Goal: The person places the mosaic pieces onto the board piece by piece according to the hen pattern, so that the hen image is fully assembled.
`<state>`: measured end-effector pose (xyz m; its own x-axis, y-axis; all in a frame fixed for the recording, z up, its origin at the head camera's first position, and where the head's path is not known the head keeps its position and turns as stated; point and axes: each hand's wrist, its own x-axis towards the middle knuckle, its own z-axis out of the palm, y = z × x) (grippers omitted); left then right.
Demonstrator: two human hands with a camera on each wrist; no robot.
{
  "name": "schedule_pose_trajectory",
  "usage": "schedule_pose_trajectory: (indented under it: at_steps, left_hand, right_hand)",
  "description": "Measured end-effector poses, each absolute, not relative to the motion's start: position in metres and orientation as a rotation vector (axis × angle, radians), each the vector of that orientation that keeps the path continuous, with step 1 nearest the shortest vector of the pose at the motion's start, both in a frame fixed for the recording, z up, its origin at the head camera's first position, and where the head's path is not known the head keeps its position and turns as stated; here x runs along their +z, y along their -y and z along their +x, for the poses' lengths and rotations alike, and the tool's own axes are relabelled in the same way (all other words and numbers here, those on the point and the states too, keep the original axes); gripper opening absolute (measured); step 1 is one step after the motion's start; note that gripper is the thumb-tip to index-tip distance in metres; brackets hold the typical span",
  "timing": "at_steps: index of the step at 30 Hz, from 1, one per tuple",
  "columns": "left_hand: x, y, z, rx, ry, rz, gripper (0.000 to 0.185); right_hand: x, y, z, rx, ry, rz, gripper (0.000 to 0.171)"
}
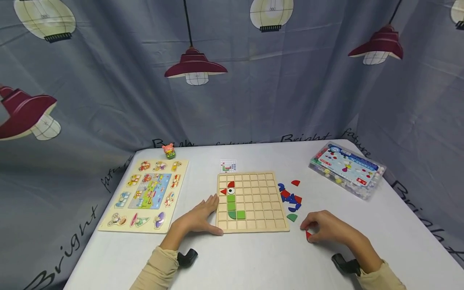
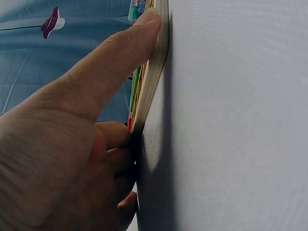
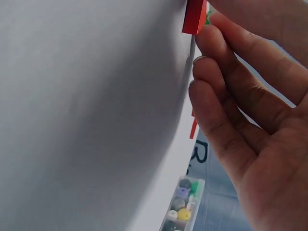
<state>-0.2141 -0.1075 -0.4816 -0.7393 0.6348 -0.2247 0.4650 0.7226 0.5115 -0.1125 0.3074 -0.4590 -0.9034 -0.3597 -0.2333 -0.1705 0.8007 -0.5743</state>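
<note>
The wooden grid board (image 1: 261,201) lies on the table. On its left columns stand green square tiles (image 1: 231,206), a green rounded piece, red pieces and an eye tile (image 1: 230,191). My left hand (image 1: 197,215) rests at the board's left edge, its thumb on the front left corner; in the left wrist view the thumb (image 2: 120,62) touches the board's side (image 2: 153,77). Right of the board, my right hand (image 1: 328,227) pinches a red piece (image 1: 308,235) between thumb and fingers, low over the table. Part of that red piece (image 3: 194,18) shows in the right wrist view.
Loose blue, red and green pieces (image 1: 291,198) lie just right of the board. A small pattern card (image 1: 228,165) sits behind it. To the left is a picture puzzle board (image 1: 123,219) with a small figurine (image 1: 168,151) behind; a clear plastic box (image 1: 348,169) stands back right.
</note>
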Motion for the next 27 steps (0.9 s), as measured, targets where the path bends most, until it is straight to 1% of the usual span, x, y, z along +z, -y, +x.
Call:
schedule_pose_trajectory:
  at_steps: [4, 12, 20, 27]
  left_hand:
    - [-0.4812, 0.1072, -0.2146, 0.604, -2.544, 0.855, 0.117]
    - [-0.4826, 0.1064, -0.2134, 0.618, -2.534, 0.827, 0.119]
    - [-0.4835, 0.1069, -0.2122, 0.620, -2.540, 0.861, 0.118]
    - [-0.4839, 0.1069, -0.2121, 0.617, -2.544, 0.848, 0.118]
  right_hand:
    - [-0.4598, -0.3087, -0.1111, -0.797, -2.659, -0.411, 0.026]
    - [-0.4636, -0.3080, -0.1109, -0.820, -2.662, -0.440, 0.017]
    - [-0.4658, -0.3064, -0.1123, -0.766, -2.690, -0.439, 0.016]
    - [-0.4641, -0.3026, -0.1130, -0.751, -2.698, -0.515, 0.012]
